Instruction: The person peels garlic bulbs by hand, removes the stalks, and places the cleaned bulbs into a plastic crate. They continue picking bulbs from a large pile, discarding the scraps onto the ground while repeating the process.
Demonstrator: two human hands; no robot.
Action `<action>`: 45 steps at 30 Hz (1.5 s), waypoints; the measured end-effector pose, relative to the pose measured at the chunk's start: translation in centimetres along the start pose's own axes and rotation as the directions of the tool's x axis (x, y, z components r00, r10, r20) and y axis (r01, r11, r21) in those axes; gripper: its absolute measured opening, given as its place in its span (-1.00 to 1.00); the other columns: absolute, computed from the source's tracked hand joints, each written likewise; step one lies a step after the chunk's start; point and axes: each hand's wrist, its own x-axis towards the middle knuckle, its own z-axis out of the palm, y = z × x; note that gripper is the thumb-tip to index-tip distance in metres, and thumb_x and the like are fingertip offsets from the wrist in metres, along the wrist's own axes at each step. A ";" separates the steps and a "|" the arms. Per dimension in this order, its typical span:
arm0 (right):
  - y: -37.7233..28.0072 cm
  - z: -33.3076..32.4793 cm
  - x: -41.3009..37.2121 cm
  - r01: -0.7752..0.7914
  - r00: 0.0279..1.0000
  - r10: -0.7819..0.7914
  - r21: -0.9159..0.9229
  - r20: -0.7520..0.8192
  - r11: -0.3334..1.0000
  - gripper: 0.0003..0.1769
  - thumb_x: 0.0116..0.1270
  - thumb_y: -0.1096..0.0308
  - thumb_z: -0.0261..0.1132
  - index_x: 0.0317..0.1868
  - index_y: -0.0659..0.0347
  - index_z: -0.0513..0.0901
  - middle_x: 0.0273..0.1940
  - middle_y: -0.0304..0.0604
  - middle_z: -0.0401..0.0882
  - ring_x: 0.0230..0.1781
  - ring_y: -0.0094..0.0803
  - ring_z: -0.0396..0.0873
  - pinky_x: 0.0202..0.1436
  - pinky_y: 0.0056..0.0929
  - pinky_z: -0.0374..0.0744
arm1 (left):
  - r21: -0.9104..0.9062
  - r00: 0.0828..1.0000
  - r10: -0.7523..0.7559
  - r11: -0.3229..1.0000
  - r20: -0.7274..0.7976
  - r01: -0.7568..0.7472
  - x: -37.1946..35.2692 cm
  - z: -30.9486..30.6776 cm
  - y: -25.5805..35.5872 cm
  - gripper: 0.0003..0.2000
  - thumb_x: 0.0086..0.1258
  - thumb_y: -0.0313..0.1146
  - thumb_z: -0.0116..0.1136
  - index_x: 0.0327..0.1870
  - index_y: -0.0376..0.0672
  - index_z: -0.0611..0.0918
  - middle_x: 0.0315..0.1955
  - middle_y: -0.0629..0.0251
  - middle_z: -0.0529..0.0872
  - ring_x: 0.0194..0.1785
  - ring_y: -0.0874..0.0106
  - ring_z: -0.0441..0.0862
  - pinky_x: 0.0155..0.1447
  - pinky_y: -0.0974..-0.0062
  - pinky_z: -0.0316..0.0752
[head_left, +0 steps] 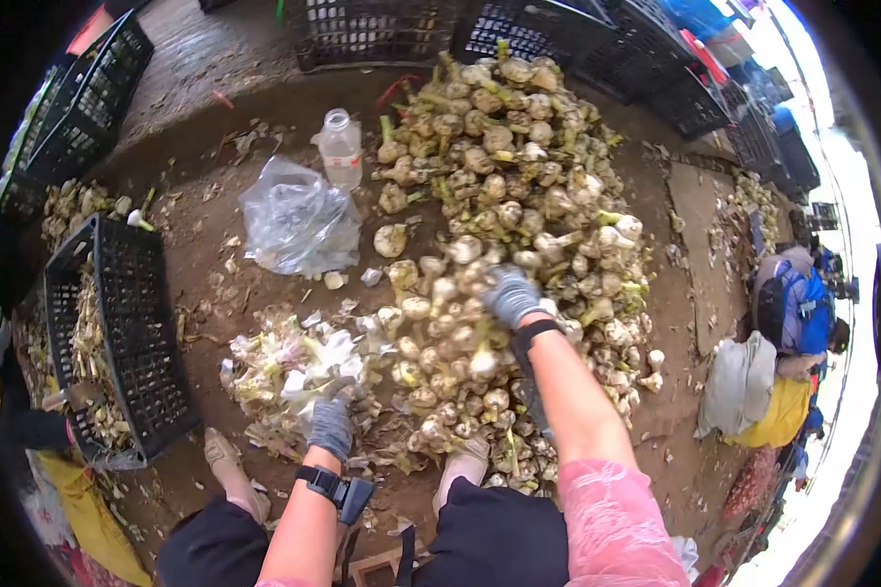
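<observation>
A large heap of garlic bulbs (pixel 499 147) with short stems covers the ground at the centre and right. My right hand (pixel 514 295), in a grey glove, reaches onto the heap's middle; its fingers are blurred against the bulbs. Beside the heap, at lower left, lies a pile of white peeled skins (pixel 303 357). Over the near edge of that pile is my left hand (pixel 333 426), also gloved in grey, its fingers curled and partly hidden. Whether it holds anything is unclear.
A clear plastic bag (pixel 301 217) and a plastic bottle (pixel 342 152) stand behind the skins. At left is a black crate (pixel 132 333) with garlic, a co-worker's arm (pixel 44 428) beside it. More black crates (pixel 372 34) line the back. Cloth sacks (pixel 739 386) lie at right.
</observation>
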 end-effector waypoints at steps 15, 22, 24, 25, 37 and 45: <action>-10.9 -2.4 -16.4 0.510 0.799 -0.375 0.860 -0.470 0.008 -0.47 0.28 0.42 0.00 0.27 0.28 0.15 0.02 -0.16 0.42 -0.15 -0.47 0.45 -0.08 -0.49 0.46 | 0.020 0.780 0.290 0.932 0.554 -0.361 -7.0 4.0 1.3 -0.14 -0.03 -0.30 0.35 0.29 -0.12 0.07 0.10 0.19 0.32 0.13 0.31 0.35 0.09 0.36 0.42; -14.1 -3.1 -18.6 0.230 0.902 -0.302 0.935 -0.309 -0.271 -0.62 0.21 0.26 0.20 -0.02 0.28 0.44 -0.18 -0.12 0.53 -0.17 -0.40 0.52 -0.07 -0.43 0.51 | 0.051 0.807 0.388 0.889 0.446 -0.456 -7.7 0.0 0.9 -0.20 -0.20 -0.37 0.47 0.14 -0.15 0.25 0.01 0.22 0.43 0.04 0.40 0.43 0.12 0.45 0.41; -14.9 -2.5 -18.6 0.268 0.919 -0.301 0.963 -0.254 0.006 -0.67 0.15 0.33 0.22 -0.08 0.28 0.45 -0.32 -0.19 0.52 -0.34 -0.49 0.52 -0.26 -0.56 0.55 | 0.095 0.796 0.464 0.839 0.389 -0.535 -7.3 -1.2 0.4 -0.21 -0.22 -0.40 0.47 0.12 -0.16 0.26 -0.01 0.22 0.44 0.02 0.39 0.44 0.11 0.46 0.42; -15.6 -1.0 -18.4 0.233 0.915 -0.360 0.968 -0.184 0.096 -0.67 0.09 0.38 0.27 -0.11 0.26 0.47 -0.29 -0.20 0.52 -0.31 -0.49 0.51 -0.22 -0.55 0.54 | 0.028 0.784 0.494 0.840 0.375 -0.542 -7.2 -1.6 0.1 -0.22 -0.21 -0.44 0.46 0.12 -0.16 0.26 -0.02 0.21 0.43 0.02 0.39 0.44 0.10 0.46 0.42; -20.1 0.2 -21.3 0.236 0.736 -0.676 0.952 -0.044 0.196 -0.66 0.14 0.32 0.26 -0.07 0.26 0.52 -0.22 -0.26 0.55 -0.21 -0.57 0.44 -0.09 -0.51 0.46 | 0.052 0.520 0.798 0.531 0.303 -0.846 -10.1 -3.9 -0.3 -0.32 -0.20 -0.52 0.42 0.02 -0.17 0.30 -0.02 0.22 0.44 0.05 0.40 0.42 0.15 0.46 0.36; -19.8 -0.2 -23.6 0.241 0.670 -0.742 0.938 0.025 0.250 -0.61 0.11 0.31 0.29 -0.04 0.26 0.51 -0.19 -0.24 0.56 -0.19 -0.54 0.46 -0.05 -0.51 0.46 | -0.178 0.635 0.719 0.689 0.282 -0.702 -12.8 -5.3 -1.6 -0.27 -0.23 -0.56 0.41 0.06 -0.17 0.26 0.00 0.19 0.43 0.05 0.39 0.42 0.12 0.44 0.40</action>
